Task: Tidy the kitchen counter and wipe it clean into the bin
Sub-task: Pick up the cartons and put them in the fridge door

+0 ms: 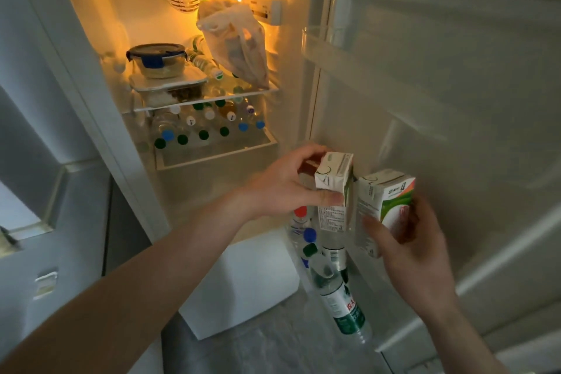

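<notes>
Before the open white fridge (91,76), both hands reach toward the lower door shelf (306,279) at about five o'clock; the left hand (282,182) grips a white rectangular drink carton (334,188) by its top, thumb across the front; at three o'clock of it, just beside, the right hand (406,240) grasps a second white carton with a green and orange label (384,206) from below; under both cartons, clear plastic bottles with red, blue and green caps (318,258) stand in the door shelf; inside the lit compartment at eleven o'clock sit a round lidded glass container (158,61), a translucent plastic bag (236,45) and rows of capped bottles (200,127).
</notes>
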Demonstrator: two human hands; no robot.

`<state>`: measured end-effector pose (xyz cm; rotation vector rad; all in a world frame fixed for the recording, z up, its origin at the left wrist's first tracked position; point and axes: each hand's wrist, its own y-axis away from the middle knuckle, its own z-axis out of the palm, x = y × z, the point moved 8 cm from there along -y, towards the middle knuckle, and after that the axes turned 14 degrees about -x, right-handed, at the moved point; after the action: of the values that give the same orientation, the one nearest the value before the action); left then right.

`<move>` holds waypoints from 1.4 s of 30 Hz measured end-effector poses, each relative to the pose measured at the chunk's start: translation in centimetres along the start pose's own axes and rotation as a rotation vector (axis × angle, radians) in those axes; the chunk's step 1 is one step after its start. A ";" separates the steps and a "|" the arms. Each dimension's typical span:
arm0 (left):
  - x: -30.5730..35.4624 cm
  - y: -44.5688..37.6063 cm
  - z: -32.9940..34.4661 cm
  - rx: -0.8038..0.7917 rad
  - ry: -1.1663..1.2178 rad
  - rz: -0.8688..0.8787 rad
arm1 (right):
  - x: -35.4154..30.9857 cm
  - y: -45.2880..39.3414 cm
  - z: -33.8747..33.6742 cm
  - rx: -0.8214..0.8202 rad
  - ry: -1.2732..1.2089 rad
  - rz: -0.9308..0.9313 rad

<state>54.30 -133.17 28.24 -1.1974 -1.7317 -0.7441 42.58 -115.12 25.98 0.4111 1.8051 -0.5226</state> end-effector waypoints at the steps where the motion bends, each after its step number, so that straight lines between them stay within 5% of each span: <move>1: 0.2 -0.2 -0.1 0.001 -0.042 0.013 | 0.1 0.2 -0.2 0.011 0.039 0.012; 10: 2.0 -1.6 0.8 -0.080 -0.192 0.111 | 2.2 0.8 -1.4 0.000 0.170 0.162; 25: 2.1 -6.2 4.3 -0.329 -0.380 0.011 | 2.4 1.5 -1.5 0.118 0.150 0.038; 35: 0.7 -5.0 4.7 -0.315 -0.320 -0.026 | 1.7 1.4 -1.0 0.101 0.169 -0.035; 42: 0.1 -2.0 3.7 -0.116 -0.186 -0.028 | 1.0 1.7 0.9 0.114 0.209 -0.144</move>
<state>51.26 -130.71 26.68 -1.3601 -1.8815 -0.7786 43.87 -114.15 24.58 0.4284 2.0227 -0.7073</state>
